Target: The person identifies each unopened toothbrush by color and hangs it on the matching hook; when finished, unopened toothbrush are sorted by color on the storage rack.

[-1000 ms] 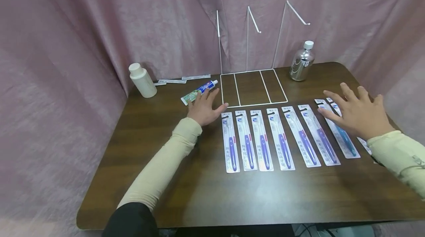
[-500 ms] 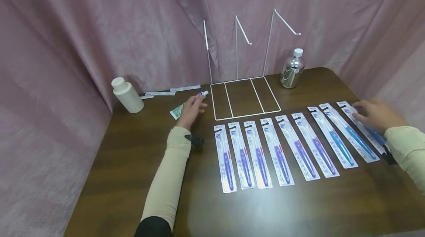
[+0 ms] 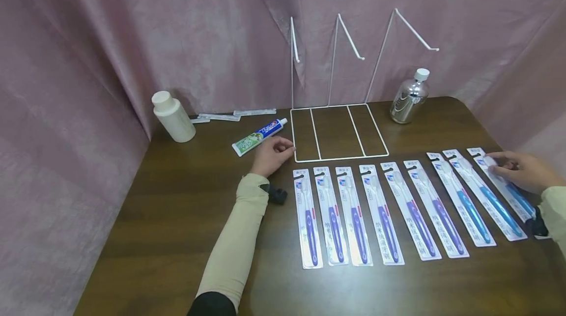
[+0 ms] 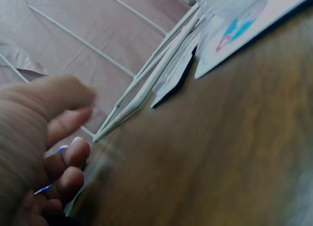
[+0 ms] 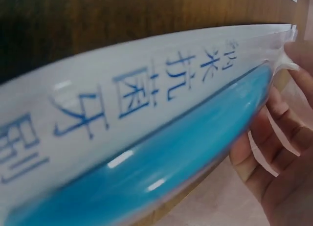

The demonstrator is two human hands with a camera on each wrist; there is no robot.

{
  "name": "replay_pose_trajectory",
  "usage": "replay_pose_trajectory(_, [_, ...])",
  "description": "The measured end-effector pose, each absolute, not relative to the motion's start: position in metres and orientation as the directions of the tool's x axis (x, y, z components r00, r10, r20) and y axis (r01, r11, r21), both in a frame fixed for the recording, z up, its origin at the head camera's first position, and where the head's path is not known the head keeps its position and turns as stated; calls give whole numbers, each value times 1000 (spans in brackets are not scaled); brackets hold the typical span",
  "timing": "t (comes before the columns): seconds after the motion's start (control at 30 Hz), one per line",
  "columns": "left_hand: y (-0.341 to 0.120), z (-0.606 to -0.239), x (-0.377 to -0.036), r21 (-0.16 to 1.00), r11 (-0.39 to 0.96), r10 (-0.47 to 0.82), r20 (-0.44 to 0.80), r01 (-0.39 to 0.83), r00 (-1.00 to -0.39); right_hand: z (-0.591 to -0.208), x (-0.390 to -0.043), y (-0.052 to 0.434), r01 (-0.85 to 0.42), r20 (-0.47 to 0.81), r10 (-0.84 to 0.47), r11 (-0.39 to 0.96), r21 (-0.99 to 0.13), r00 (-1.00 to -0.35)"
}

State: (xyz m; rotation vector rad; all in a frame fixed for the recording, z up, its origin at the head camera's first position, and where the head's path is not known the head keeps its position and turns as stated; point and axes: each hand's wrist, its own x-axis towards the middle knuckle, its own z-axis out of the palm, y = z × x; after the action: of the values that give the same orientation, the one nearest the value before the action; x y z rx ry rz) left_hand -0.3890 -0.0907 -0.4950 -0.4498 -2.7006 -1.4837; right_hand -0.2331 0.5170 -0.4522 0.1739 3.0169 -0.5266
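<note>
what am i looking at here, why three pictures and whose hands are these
No machine here: a person works with bare hands and wears three cameras. The big picture is from the head, looking down at a brown table. The two small ones are from the wrists, so they show blurry close-ups.

On the table lies a row of packed toothbrushes, purple ones to the left and blue ones to the right. Behind them stands a white wire rack with three hooks, a toothpaste tube, a white bottle and a silver bottle.

The left hand rests by the rack's corner and holds nothing. The right hand grips the last blue toothbrush pack; the right wrist view shows that pack close up.
</note>
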Motion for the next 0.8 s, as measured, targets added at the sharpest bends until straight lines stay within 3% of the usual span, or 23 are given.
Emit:
replay_pose_trajectory(0.17, [-84, -492, -387, 732, 602, 308, 154, 318, -939, -452, -227, 520, 106, -26, 103, 943, -315, -994])
replay_pose_trajectory(0.37, [-87, -488, -383, 676, 670, 297, 134, 307, -945, -446, -233, 515, 71, 15, 80, 945, -320, -997])
replay_pose_trajectory(0.5, [-88, -485, -382, 665, 685, 297, 121, 299, -947, -430, -231, 501, 10, 170, 74, 937, -349, -983])
replay_pose_trajectory(0.67, [-87, -487, -379, 660, 681, 305, 138, 317, -942, -383, -231, 459, -174, 535, 88, 891, -419, -841])
replay_pose_trajectory(0.8, [-88, -490, -373, 675, 669, 296, 140, 310, -945, -336, -226, 398, -174, 653, 159, 893, -415, -741])
